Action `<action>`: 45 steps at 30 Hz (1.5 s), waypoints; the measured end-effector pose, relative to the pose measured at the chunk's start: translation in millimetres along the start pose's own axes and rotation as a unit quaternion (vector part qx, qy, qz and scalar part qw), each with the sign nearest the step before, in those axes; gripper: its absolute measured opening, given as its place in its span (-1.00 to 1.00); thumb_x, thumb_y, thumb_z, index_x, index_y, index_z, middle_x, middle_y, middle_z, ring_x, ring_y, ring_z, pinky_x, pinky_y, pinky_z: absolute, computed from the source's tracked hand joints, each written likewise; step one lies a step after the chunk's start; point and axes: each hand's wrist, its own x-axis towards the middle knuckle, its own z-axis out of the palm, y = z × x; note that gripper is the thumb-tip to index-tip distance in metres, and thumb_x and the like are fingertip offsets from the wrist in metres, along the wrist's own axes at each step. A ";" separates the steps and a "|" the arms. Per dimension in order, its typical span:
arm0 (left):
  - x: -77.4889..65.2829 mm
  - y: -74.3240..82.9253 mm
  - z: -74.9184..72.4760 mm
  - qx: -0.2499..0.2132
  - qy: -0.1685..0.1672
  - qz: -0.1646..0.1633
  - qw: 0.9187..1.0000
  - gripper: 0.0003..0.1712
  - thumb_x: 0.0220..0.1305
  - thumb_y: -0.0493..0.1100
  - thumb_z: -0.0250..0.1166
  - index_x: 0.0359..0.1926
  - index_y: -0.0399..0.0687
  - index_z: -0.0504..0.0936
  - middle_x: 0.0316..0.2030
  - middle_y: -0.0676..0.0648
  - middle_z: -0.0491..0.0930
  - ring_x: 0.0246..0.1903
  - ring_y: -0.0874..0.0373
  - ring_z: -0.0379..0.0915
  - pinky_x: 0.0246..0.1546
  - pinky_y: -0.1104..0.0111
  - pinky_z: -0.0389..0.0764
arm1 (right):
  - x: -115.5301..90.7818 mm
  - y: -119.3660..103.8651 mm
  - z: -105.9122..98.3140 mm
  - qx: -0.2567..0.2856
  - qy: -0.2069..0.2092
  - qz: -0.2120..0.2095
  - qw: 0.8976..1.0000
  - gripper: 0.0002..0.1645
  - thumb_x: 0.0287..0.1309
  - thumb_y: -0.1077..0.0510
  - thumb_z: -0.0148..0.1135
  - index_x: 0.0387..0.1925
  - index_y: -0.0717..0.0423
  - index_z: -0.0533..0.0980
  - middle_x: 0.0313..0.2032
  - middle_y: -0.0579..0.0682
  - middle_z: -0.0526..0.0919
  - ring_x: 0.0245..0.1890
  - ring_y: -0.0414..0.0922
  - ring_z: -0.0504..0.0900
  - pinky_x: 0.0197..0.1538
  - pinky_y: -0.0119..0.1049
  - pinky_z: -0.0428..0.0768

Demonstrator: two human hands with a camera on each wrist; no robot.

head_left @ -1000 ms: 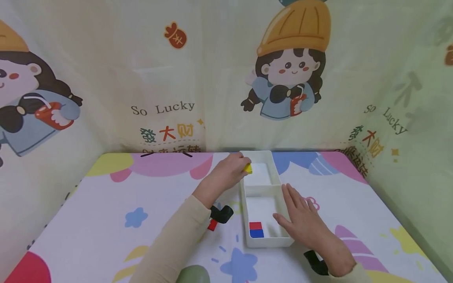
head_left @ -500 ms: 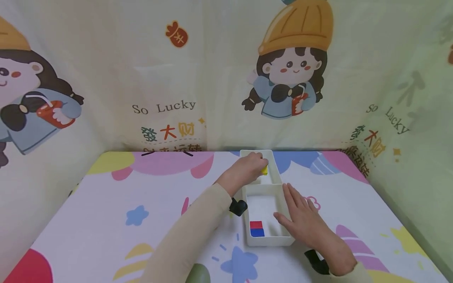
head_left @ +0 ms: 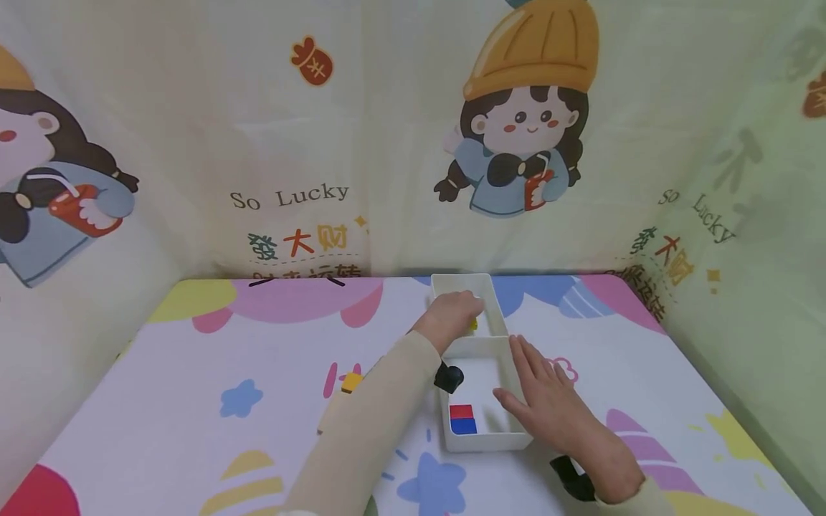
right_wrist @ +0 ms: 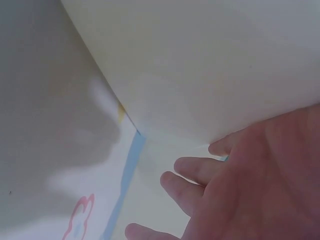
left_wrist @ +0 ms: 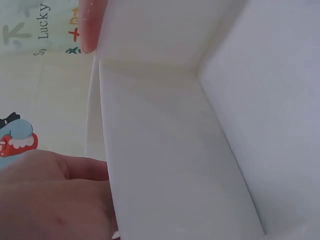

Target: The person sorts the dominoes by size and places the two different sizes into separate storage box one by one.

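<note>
Item one: a long white plastic tray with two compartments (head_left: 497, 326), standing on the table with the pastel cartoon-print cover (head_left: 193, 401), long axis running away from me. Item two: my left hand (head_left: 452, 315), reaching into the far compartment; its grip is curled round a small yellow block (head_left: 473, 325), only a sliver of which shows below the fingers, low inside that compartment; whether the block touches the floor I cannot tell. In the left wrist view only the white inner walls and part of the hand (left_wrist: 50, 195) show. Item three: my right hand (head_left: 548, 401), fingers straight and flat, resting against the tray's right wall beside the near compartment, its grip holding nothing. Item four: a small red block (head_left: 461, 411) and a small blue block (head_left: 463, 426), touching, in the near compartment's left front corner. Item five: a small yellow-orange block (head_left: 351, 382) on the table left of my left forearm, apart from the tray.
</note>
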 end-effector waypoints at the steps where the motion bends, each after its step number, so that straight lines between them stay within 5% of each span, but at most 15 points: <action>1: -1.0 -1.2 0.4 -0.004 -0.002 -0.004 1.000 -0.85 0.27 -0.33 0.27 -0.18 -0.03 0.65 -0.19 -0.03 0.69 -0.20 0.12 0.62 -0.16 0.34 0.60 | 0.2 -0.7 -0.1 0.000 0.000 0.001 1.000 0.07 0.31 -0.32 0.08 0.56 0.12 -0.11 0.53 0.23 0.02 0.48 0.27 0.12 0.38 0.43 0.05; 12: -8.0 -5.2 -4.5 -0.008 -0.049 -0.024 0.998 -0.83 0.26 -0.35 0.28 -0.18 -0.03 0.67 -0.17 -0.04 0.71 -0.26 0.12 0.60 -0.19 0.32 0.58 | 2.3 -5.1 -0.5 0.008 -0.004 -0.003 1.000 0.07 0.31 -0.31 0.08 0.57 0.10 -0.13 0.52 0.25 0.03 0.48 0.28 0.13 0.39 0.41 0.08; 17: -9.8 -5.5 -7.3 -0.022 -0.084 -0.014 0.996 -0.83 0.22 -0.36 0.28 -0.35 0.01 0.70 -0.36 0.08 0.66 -0.43 0.23 0.37 -0.40 0.45 0.37 | 2.0 -7.6 -0.1 0.018 -0.012 -0.004 1.000 0.06 0.32 -0.32 0.05 0.57 0.11 -0.13 0.52 0.25 0.03 0.47 0.28 0.14 0.38 0.42 0.07; 21: -10.7 -3.8 -10.4 -0.018 -0.110 -0.005 0.994 -0.65 0.19 -0.40 0.24 -0.66 0.00 0.44 -0.59 0.11 0.35 -0.51 0.24 0.12 -0.52 0.47 0.11 | 1.9 -8.4 0.1 0.017 -0.013 -0.004 1.000 0.06 0.33 -0.31 0.05 0.57 0.12 -0.14 0.52 0.25 0.03 0.48 0.28 0.13 0.38 0.42 0.07; 25: -12.8 -1.1 -14.0 0.025 -0.134 -0.021 0.990 -0.50 0.24 -0.38 0.15 -0.70 0.06 0.14 -0.59 0.10 0.18 -0.50 0.21 0.04 -0.44 0.38 0.11 | 2.8 -8.8 -0.4 0.016 -0.009 -0.006 1.000 0.05 0.32 -0.29 0.07 0.57 0.12 -0.13 0.52 0.25 0.04 0.48 0.28 0.13 0.38 0.41 0.07; 28: -19.6 -0.2 -14.7 0.059 -0.127 -0.020 0.990 -0.64 0.30 -0.31 0.19 -0.61 0.10 0.41 -0.51 0.14 0.44 -0.43 0.22 0.22 -0.29 0.37 0.33 | 2.6 -8.6 -0.2 0.016 -0.012 -0.004 1.000 0.06 0.32 -0.29 0.07 0.57 0.12 -0.13 0.52 0.25 0.04 0.48 0.28 0.13 0.38 0.42 0.08; 30: -25.6 -1.4 -14.1 0.069 -0.120 -0.009 0.990 -0.77 0.35 -0.28 0.21 -0.32 0.20 0.65 -0.29 0.14 0.62 -0.28 0.21 0.39 -0.08 0.35 0.47 | 2.1 -8.1 -0.1 0.016 -0.016 0.000 1.000 0.06 0.32 -0.28 0.08 0.57 0.12 -0.14 0.52 0.25 0.03 0.48 0.29 0.13 0.38 0.42 0.07; 34: -33.4 -8.7 -14.8 0.051 -0.107 0.001 0.993 -0.50 0.37 -0.22 0.24 0.26 0.34 0.53 0.13 0.10 0.60 0.08 0.15 0.46 0.28 0.28 0.41 | 1.7 -6.0 -0.5 0.013 -0.015 0.002 1.000 0.06 0.33 -0.28 0.08 0.57 0.11 -0.15 0.52 0.25 0.02 0.47 0.29 0.13 0.37 0.43 0.08; 39: -47.0 -22.7 -20.5 -0.030 -0.059 0.006 0.998 -0.43 0.32 -0.29 0.27 0.30 0.25 0.51 0.18 0.03 0.57 0.14 0.11 0.48 0.24 0.31 0.49 | 2.7 -5.6 -0.9 0.019 -0.021 0.006 1.000 0.08 0.32 -0.31 0.08 0.57 0.10 -0.16 0.53 0.26 0.01 0.47 0.30 0.12 0.37 0.44 0.07; 45: -78.8 -38.6 -20.6 -0.129 0.024 0.019 0.991 -0.51 0.37 -0.41 0.14 0.23 0.07 0.55 0.15 -0.05 0.57 0.16 0.04 0.47 0.23 0.27 0.51 | 1.7 -3.5 -2.3 0.021 -0.021 0.015 0.999 0.07 0.33 -0.27 0.08 0.57 0.10 -0.19 0.53 0.26 -0.02 0.48 0.30 0.10 0.38 0.43 0.05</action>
